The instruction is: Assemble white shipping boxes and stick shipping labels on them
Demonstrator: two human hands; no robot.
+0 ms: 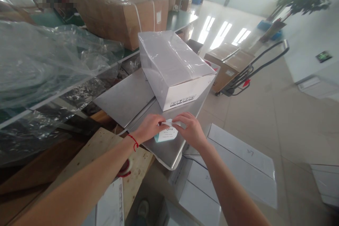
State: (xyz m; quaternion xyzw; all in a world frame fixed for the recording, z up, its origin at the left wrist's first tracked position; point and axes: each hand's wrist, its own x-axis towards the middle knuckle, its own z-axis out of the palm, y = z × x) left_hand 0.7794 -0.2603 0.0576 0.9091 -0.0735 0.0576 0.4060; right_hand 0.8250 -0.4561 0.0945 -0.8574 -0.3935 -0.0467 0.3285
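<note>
Both hands pinch the upper edge of a small white printed label (166, 135), which has a light blue-green edge on its left. My left hand (149, 127) grips its upper left, fingers closed, and a red cord circles that wrist. On the upper right corner, my right hand (191, 130) is closed too. The label is held above the near end of a metal bench (169, 153). Just beyond the fingers sits a white carton (182, 60), its top covered in shiny clear tape and its near side printed with handling symbols.
Clear plastic film (53, 56) covers the table at left, near a large brown carton (124, 14). White boxes (241, 155) stand on the floor at right. A hand truck (254, 67) carries a brown box (227, 61). A tape roll (125, 167) lies on a wooden board (100, 148).
</note>
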